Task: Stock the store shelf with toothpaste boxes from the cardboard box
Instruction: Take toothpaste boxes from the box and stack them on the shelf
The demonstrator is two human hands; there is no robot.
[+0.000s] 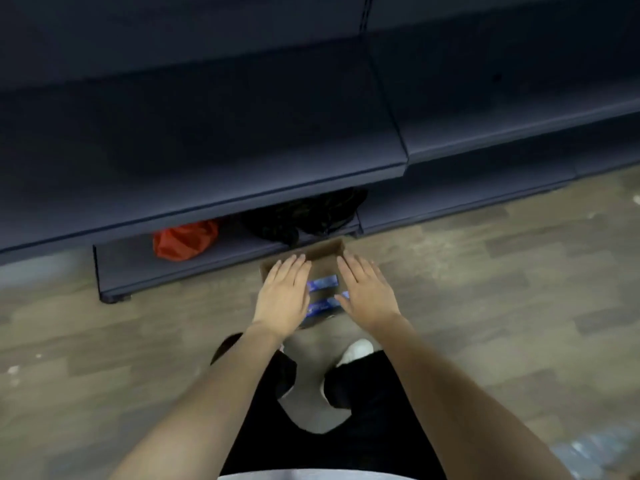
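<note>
here the open brown cardboard box (pixel 323 263) sits on the floor by the dark shelf (pixel 207 188). blue toothpaste boxes (pixel 322 283) lie crosswise between left hand (pixel 284 296) and right hand (pixel 367 292), equally near; both flat-fingered, holding nothing.

you look down on a wood-look plank floor (pixel 485 271) in brown and grey tones, running from 3 o'clock round to 9. dark blue-grey metal shelving (pixel 207 140) fills the top of your view from 9 to 3 o'clock, its boards bare. on the lowest board, near 11 o'clock from centre, lie a red bag (pixel 185 239) and a dark bundle (pixel 304 213). the light is dim.
</note>
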